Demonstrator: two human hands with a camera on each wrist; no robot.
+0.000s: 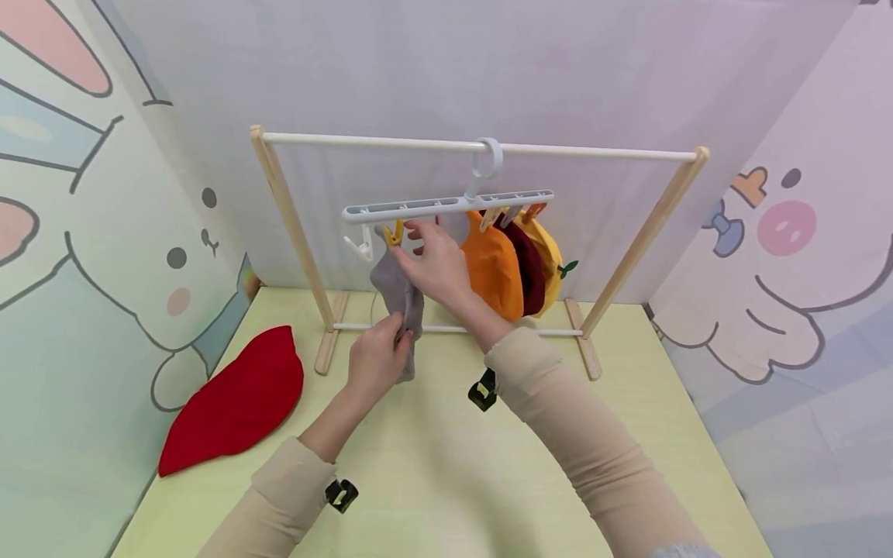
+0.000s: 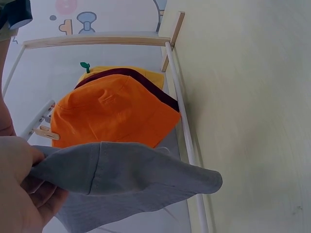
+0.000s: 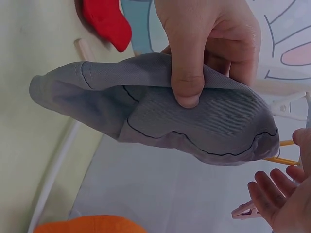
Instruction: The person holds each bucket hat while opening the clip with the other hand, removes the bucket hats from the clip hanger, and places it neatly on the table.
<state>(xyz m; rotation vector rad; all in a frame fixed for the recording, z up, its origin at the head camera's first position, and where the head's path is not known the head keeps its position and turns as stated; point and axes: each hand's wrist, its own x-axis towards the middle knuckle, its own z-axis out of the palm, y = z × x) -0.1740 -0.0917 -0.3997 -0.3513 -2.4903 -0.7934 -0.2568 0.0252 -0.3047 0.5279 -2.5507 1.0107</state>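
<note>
A grey cloth hat (image 1: 399,283) hangs folded below the left part of a white hanger (image 1: 418,208). My left hand (image 1: 378,353) grips its lower edge, with the thumb (image 3: 187,90) flat on the cloth in the right wrist view. At the hat's upper end sits a yellow clothes clip (image 1: 394,232). Beside that clip, my right hand (image 1: 438,262) has its fingers spread and loosely bent, thumb tip close to the clip. In the right wrist view the fingers of my right hand (image 3: 284,194) show nothing held between them.
The hanger hooks over the white rail of a wooden rack (image 1: 384,142). Orange (image 1: 495,267), dark red (image 1: 528,263) and yellow (image 1: 554,267) hats hang on its right side. A white clip (image 1: 360,245) dangles at the left end. A red hat (image 1: 240,399) lies on the table's left.
</note>
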